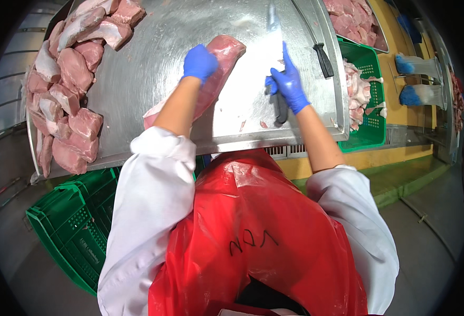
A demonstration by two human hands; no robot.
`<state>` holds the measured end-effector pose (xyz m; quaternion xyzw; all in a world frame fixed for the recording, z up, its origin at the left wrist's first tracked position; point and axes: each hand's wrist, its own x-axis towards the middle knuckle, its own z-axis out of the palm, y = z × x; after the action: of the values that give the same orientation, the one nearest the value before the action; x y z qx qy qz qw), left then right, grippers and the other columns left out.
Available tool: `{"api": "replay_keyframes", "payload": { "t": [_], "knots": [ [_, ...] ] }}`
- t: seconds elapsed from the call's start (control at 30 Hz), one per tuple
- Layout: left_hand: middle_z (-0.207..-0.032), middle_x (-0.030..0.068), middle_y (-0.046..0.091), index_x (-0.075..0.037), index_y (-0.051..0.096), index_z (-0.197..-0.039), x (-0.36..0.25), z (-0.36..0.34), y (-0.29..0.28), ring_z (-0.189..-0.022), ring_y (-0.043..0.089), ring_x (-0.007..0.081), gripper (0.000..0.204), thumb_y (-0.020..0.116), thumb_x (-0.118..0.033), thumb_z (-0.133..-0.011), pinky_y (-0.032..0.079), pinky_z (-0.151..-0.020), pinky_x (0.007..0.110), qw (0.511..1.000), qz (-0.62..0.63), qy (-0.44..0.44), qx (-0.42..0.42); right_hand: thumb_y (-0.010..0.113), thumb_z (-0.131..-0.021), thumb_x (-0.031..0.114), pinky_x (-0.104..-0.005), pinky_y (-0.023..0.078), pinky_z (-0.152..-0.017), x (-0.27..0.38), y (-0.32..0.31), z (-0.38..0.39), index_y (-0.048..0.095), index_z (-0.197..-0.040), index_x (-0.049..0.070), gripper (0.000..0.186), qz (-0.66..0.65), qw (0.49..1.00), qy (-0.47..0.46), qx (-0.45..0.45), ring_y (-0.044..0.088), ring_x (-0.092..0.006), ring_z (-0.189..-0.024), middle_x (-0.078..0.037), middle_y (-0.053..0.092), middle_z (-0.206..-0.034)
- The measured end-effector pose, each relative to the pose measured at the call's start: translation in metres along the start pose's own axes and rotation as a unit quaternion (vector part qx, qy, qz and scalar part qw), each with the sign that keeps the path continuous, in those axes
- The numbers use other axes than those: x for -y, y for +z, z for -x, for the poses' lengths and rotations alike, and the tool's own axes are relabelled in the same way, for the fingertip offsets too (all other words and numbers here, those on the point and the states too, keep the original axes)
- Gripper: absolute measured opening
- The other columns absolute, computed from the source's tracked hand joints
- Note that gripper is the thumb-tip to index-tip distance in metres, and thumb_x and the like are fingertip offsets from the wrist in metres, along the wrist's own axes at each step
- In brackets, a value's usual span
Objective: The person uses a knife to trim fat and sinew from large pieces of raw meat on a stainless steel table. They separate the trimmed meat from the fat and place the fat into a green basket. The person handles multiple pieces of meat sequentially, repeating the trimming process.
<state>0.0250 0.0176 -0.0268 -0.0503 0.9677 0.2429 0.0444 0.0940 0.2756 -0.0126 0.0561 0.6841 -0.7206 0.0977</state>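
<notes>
My left hand (199, 63), in a blue glove, is curled over the upper part of a long pink piece of meat (220, 94) lying slanted on a steel work table (153, 47). My right hand (290, 87), also gloved in blue, is closed on a black-handled knife (280, 110), index finger stretched upward and the blade pointing away from me, partly lost in glare. A honing steel (322, 60) with a black handle lies right of the knife. Small meat scraps (263, 124) lie near the table's front edge.
Many meat pieces (76, 71) line the table's left side. At the right stand a tray of meat (350, 23) and a green crate (371, 129) of pale trimmings, with blue-and-white items (419, 95) beyond. Green crates (68, 226) sit below the table at left.
</notes>
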Motion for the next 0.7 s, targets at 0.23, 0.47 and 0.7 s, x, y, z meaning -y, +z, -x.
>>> {"api": "replay_keyframes", "payload": {
  "t": [0.23,0.47,0.7],
  "knots": [
    [-0.082,0.0253,0.071,0.007,0.072,-0.089,0.009,-0.009,-0.018,-0.079,0.072,0.0333,0.034,0.065,-0.025,-0.082,0.054,-0.072,0.041,0.981,0.164,-0.079,0.066,0.054,-0.095,0.009,-0.0331,0.056,-0.053,-0.009,0.088,-0.068,0.012,-0.163,0.025,0.082,0.036,0.983,0.081,0.162,0.064,-0.0167,-0.059,-0.009,0.064,-0.073],
    [-0.08,0.0191,0.073,0.007,0.07,-0.083,0.018,-0.017,-0.026,-0.074,0.07,0.0224,0.027,0.064,-0.02,-0.084,0.054,-0.067,0.035,0.977,0.177,-0.089,0.073,0.048,-0.098,0.013,-0.0324,0.056,-0.057,0.018,0.06,0.027,0.01,-0.164,0.024,0.077,0.183,0.94,0.089,0.276,0.065,-0.0177,-0.058,-0.011,0.065,-0.076],
    [-0.079,0.0187,0.071,0.005,0.071,-0.083,0.04,-0.039,-0.04,-0.073,0.067,0.0269,0.029,0.063,-0.023,-0.086,0.053,-0.067,0.037,0.997,0.059,-0.016,0.044,0.046,-0.098,0.009,-0.0303,0.054,-0.052,0.008,0.087,-0.021,0.007,-0.163,0.031,0.079,0.192,0.92,0.115,0.321,0.062,-0.0159,-0.055,-0.009,0.062,-0.072]
  ]
}}
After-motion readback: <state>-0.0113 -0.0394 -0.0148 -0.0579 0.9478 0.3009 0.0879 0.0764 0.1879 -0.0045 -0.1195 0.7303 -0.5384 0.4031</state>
